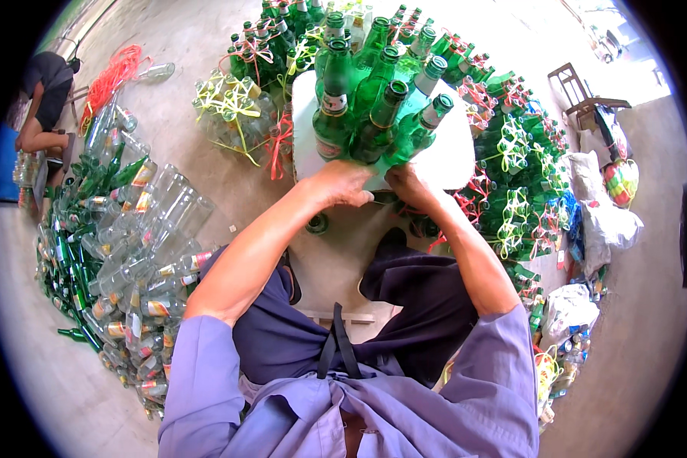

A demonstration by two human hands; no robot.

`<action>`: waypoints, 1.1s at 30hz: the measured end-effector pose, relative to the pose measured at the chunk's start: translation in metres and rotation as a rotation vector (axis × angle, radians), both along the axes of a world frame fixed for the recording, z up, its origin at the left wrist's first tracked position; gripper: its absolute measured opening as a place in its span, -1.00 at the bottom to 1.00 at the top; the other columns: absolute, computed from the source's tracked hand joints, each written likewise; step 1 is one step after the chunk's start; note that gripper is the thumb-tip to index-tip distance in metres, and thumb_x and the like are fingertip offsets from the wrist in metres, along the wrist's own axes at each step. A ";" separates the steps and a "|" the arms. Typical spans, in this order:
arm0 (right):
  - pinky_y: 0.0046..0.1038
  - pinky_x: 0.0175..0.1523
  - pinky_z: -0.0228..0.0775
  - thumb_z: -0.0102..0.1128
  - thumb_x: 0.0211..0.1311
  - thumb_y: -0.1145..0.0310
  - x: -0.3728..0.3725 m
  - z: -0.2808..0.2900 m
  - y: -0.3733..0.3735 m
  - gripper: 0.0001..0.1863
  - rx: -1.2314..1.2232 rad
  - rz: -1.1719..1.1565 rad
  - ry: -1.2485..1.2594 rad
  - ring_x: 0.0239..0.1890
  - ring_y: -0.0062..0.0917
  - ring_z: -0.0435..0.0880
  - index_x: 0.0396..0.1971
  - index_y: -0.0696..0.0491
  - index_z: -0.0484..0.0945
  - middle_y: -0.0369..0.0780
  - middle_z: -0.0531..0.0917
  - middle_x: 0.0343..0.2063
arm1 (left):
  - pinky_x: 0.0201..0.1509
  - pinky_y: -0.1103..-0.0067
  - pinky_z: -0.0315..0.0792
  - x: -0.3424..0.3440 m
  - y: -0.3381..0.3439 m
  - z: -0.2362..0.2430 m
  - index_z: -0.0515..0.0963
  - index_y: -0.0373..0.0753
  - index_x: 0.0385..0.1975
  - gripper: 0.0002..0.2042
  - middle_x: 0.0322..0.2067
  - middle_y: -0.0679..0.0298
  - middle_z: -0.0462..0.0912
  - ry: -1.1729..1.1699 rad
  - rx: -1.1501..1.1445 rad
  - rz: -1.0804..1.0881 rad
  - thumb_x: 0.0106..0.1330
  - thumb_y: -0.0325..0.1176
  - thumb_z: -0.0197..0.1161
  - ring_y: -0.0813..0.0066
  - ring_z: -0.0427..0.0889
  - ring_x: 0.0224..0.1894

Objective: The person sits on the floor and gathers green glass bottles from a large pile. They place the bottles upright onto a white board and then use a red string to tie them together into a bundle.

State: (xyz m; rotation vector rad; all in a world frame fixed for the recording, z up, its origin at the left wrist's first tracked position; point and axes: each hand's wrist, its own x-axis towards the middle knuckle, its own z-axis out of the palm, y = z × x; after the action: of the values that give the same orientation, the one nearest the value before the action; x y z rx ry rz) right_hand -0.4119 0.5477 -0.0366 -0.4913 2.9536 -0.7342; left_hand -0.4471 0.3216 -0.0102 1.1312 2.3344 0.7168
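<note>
Our left hand [340, 183] and right hand [415, 187] low at upright green glass bottles [374, 111], rounded white tabletop [307, 133] beneath, we couldn't tell whether our fingers [364, 198] gripped

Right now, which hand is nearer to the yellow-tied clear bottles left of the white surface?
The left. Your left hand is right of those clear bottles and lower in view; your right hand is farther right.

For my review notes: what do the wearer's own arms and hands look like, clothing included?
The left hand and right hand wear no gloves, and no watch or bracelet shows. The left sleeve and right sleeve are plain lavender-blue, ending near the elbows.
</note>
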 end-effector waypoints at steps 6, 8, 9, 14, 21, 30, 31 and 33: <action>-0.16 -0.39 0.43 0.19 0.13 0.36 -0.006 -0.018 0.009 -0.84 0.030 -0.036 0.082 -0.55 -0.12 0.60 -0.50 0.13 0.64 -0.01 0.58 -0.62 | 0.03 0.30 0.52 -0.010 0.014 -0.023 0.47 -0.28 0.10 -0.46 -0.12 -0.04 0.65 0.035 0.017 0.071 0.07 -0.25 0.32 0.00 0.65 -0.06; -0.16 -0.38 0.43 0.21 0.09 0.37 -0.006 -0.018 0.007 -0.85 0.056 -0.039 0.089 -0.55 -0.13 0.61 -0.51 0.13 0.65 -0.01 0.59 -0.62 | 0.03 0.32 0.53 -0.010 0.011 -0.027 0.48 -0.28 0.10 -0.45 -0.14 -0.03 0.66 0.017 0.057 0.089 0.05 -0.27 0.32 0.01 0.65 -0.06; -0.16 -0.38 0.44 0.21 0.07 0.38 -0.006 -0.017 0.006 -0.86 0.070 -0.040 0.093 -0.55 -0.14 0.62 -0.51 0.13 0.66 -0.01 0.60 -0.61 | 0.03 0.33 0.53 -0.010 0.009 -0.028 0.48 -0.28 0.10 -0.45 -0.15 -0.02 0.66 0.008 0.077 0.099 0.04 -0.28 0.32 0.01 0.65 -0.06; -0.17 -0.37 0.46 0.22 0.03 0.40 -0.006 -0.017 0.008 -0.88 0.059 -0.049 0.000 -0.53 -0.17 0.63 -0.52 0.12 0.67 -0.01 0.62 -0.59 | 0.01 0.33 0.53 -0.011 0.011 -0.031 0.52 -0.29 0.04 -0.51 -0.17 0.01 0.68 0.013 0.081 0.097 0.04 -0.33 0.30 0.03 0.66 -0.09; -0.17 -0.35 0.46 0.20 0.04 0.40 -0.007 -0.019 0.008 -0.86 0.167 0.051 0.151 -0.52 -0.15 0.63 -0.45 0.14 0.66 0.01 0.62 -0.57 | -0.03 0.29 0.54 -0.016 0.013 -0.035 0.56 -0.27 0.00 -0.54 -0.21 -0.02 0.69 0.016 0.122 0.091 0.04 -0.30 0.19 0.02 0.67 -0.12; -0.14 -0.41 0.43 0.22 0.09 0.31 -0.005 -0.017 -0.006 -0.78 0.007 0.039 -0.236 -0.53 -0.11 0.65 -0.51 0.19 0.62 0.01 0.60 -0.64 | -0.10 0.21 0.48 -0.012 0.007 0.014 0.59 -0.31 -0.15 -0.61 -0.25 -0.10 0.66 0.014 -0.178 -0.026 0.15 -0.14 0.23 -0.05 0.63 -0.12; -0.15 -0.39 0.45 0.21 0.10 0.27 -0.001 -0.002 -0.021 -0.75 0.025 0.078 -0.337 -0.53 -0.13 0.66 -0.52 0.18 0.62 -0.02 0.60 -0.66 | -0.09 0.16 0.45 -0.006 0.006 0.040 0.60 -0.32 -0.25 -0.62 -0.29 -0.12 0.65 -0.026 -0.253 -0.010 0.20 -0.08 0.19 -0.09 0.62 -0.13; -0.17 -0.35 0.48 0.18 0.10 0.24 0.005 0.012 -0.048 -0.74 0.130 0.221 -0.370 -0.51 -0.16 0.68 -0.49 0.16 0.63 -0.07 0.62 -0.65 | -0.09 0.15 0.44 0.000 -0.006 0.059 0.60 -0.32 -0.30 -0.64 -0.33 -0.12 0.64 -0.011 -0.210 0.025 0.21 -0.09 0.18 -0.11 0.61 -0.16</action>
State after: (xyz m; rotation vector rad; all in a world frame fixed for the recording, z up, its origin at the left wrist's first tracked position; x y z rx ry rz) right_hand -0.4065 0.4996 -0.0250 -0.5873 2.5336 -0.5375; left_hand -0.4468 0.3158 0.0483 1.0049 2.3541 0.4706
